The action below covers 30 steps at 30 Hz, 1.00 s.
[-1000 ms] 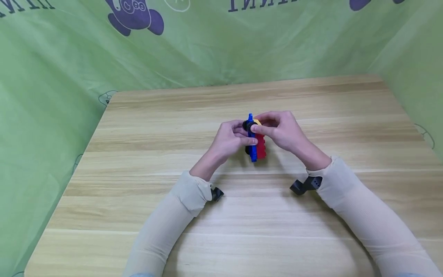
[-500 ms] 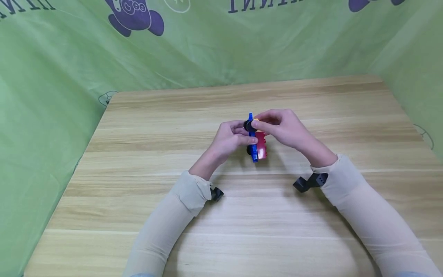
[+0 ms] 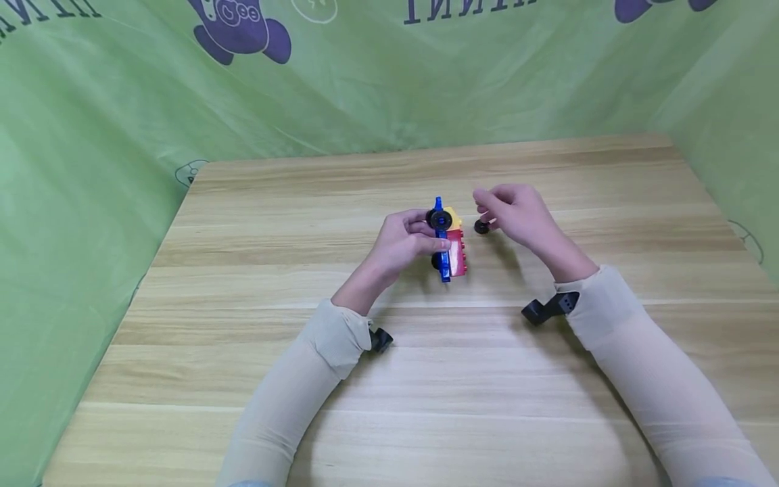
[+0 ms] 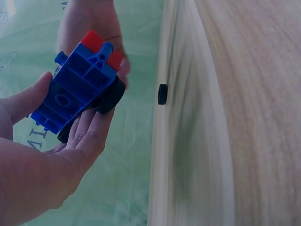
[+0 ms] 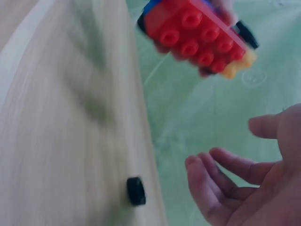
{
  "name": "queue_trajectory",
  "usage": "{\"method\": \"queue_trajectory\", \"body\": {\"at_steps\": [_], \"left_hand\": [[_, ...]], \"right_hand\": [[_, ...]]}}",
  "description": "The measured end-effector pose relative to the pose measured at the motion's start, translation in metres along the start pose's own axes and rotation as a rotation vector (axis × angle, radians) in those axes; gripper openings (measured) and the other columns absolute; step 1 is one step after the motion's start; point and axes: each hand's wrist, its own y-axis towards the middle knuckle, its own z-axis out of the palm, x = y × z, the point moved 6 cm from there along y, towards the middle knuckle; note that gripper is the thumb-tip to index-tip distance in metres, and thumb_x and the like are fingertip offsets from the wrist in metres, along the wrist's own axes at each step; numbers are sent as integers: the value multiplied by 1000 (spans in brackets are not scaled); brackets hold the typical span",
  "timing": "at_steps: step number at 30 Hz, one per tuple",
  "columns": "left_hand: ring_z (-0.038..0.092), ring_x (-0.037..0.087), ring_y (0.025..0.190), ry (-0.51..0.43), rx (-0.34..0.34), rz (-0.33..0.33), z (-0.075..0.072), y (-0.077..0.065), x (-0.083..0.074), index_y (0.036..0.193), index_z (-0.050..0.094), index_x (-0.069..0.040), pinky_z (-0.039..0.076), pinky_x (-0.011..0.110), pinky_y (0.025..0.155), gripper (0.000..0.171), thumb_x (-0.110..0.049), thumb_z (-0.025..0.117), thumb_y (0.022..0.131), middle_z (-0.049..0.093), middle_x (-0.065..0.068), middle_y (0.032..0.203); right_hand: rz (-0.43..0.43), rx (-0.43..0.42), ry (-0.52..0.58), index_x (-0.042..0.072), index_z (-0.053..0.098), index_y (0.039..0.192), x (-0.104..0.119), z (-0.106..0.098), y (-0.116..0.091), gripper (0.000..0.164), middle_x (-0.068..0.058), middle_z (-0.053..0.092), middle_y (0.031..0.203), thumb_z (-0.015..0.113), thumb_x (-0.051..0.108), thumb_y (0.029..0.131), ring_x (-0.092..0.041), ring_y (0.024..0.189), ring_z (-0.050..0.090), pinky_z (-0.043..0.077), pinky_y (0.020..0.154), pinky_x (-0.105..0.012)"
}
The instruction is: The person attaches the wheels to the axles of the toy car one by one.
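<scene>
A toy brick car [image 3: 455,253] is held up in my left hand [image 3: 398,240], thumb on its blue base [image 4: 75,87] and fingers behind. It has a red studded brick [image 5: 200,35], a yellow brick [image 5: 240,63] at one end, and black wheels, one of them [image 3: 440,218] facing the head camera. Bare blue pegs [image 4: 60,58] stick out from the base in the left wrist view. My right hand [image 3: 517,213] hovers to the right of the car, its fingers loosely bent around nothing. Just below those fingers, a loose black wheel [image 3: 481,226] lies on the table.
The wooden table [image 3: 274,379] spreads under both arms. A green printed cloth [image 3: 365,88] hangs behind it and along the sides. Small black wrist cameras [image 3: 544,309] jut inward from both cuffs.
My right hand has let go of the car's wheel and moved away to the right. The loose wheel on the table has come into sight. My left hand has barely moved.
</scene>
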Motion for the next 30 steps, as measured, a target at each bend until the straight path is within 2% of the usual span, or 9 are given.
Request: {"method": "queue_trajectory", "body": {"at_steps": [4, 6, 10, 13, 15, 19, 30], "left_hand": [[65, 11, 83, -19, -5, 3, -1, 1, 0, 133, 60, 3, 56, 20, 73, 57, 9, 77, 79, 70, 7, 93], [65, 11, 84, -24, -7, -2, -2, 1, 1, 134, 59, 3, 57, 21, 74, 58, 10, 77, 80, 70, 7, 94], [66, 12, 85, -26, -7, -9, -2, 2, 1, 136, 58, 3, 58, 22, 75, 60, 10, 77, 80, 71, 11, 99], [66, 13, 86, -16, -8, -7, -3, 2, 0, 136, 57, 2, 58, 22, 77, 61, 9, 77, 79, 72, 14, 102], [66, 13, 86, -11, -9, -4, -3, 2, 0, 137, 57, 2, 58, 23, 78, 61, 8, 77, 80, 72, 14, 103], [66, 14, 87, -15, -9, -6, -3, 3, 0, 137, 57, 1, 57, 23, 78, 61, 8, 77, 80, 70, 10, 100], [63, 14, 89, -45, -15, -26, -5, 3, 1, 142, 52, 1, 55, 22, 75, 64, 6, 76, 82, 64, 6, 97]], "right_hand": [[41, -3, -170, -3, 63, 127, -13, -2, 6, 48, -24, 68, 114, 55, 38, 103, -31, 94, 65, 52, 70, -30], [69, 12, -229, -2, 61, 130, -20, -2, 9, 46, -24, 67, 116, 58, 34, 102, -32, 92, 65, 53, 70, -33], [100, 71, -305, -2, 57, 135, -30, 2, 13, 49, -28, 65, 124, 64, 30, 98, -38, 105, 65, 54, 86, -46], [88, 100, -333, -3, 56, 136, -34, 5, 16, 53, -30, 63, 127, 68, 26, 94, -42, 114, 61, 48, 98, -54], [67, 102, -340, -3, 56, 136, -36, 6, 17, 53, -30, 64, 125, 72, 23, 91, -43, 115, 60, 46, 101, -55], [35, 90, -356, 0, 59, 134, -38, 6, 17, 53, -27, 66, 121, 76, 18, 87, -40, 111, 62, 47, 99, -53], [-5, 97, -388, 2, 68, 125, -40, 11, 21, 38, -23, 67, 114, 74, 17, 91, -34, 101, 61, 47, 90, -48]]}}
